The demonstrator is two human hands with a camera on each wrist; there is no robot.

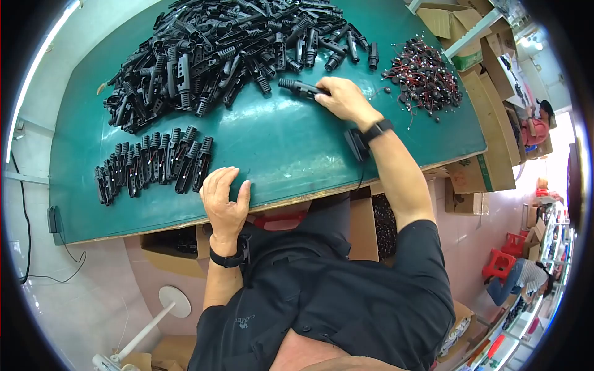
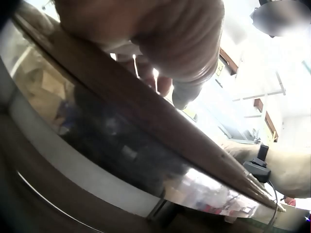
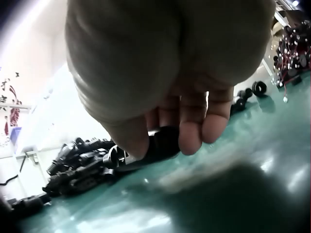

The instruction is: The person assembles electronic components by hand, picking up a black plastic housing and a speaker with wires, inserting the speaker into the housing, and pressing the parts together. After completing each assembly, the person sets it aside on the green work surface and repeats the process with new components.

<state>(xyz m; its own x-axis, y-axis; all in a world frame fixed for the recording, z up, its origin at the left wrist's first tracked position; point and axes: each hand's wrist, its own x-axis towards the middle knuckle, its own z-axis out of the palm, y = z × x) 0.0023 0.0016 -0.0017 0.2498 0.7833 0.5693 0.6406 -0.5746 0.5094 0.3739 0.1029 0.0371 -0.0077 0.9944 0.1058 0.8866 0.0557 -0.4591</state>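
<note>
My right hand (image 1: 345, 99) grips a black plastic housing (image 1: 296, 86) with a ribbed end, low over the green tabletop. In the right wrist view, the thumb and fingers (image 3: 190, 138) close round the dark housing (image 3: 165, 143), and the palm hides part of it. At the table's front edge my left hand (image 1: 224, 203) rests with nothing in it, its fingers loosely bent and thumb apart. Just left of that hand stands a row of similar black housings (image 1: 164, 157), some showing red wire. The left wrist view has the hand (image 2: 160, 39) over the table edge (image 2: 141, 109).
A large heap of black housings (image 1: 210, 62) covers the back left of the green table (image 1: 297, 148). At the right lies a pile of small round black parts (image 1: 427, 80) with red wires. Cardboard boxes (image 1: 489, 117) stand beyond the right edge. A person (image 1: 523, 278) sits farther off.
</note>
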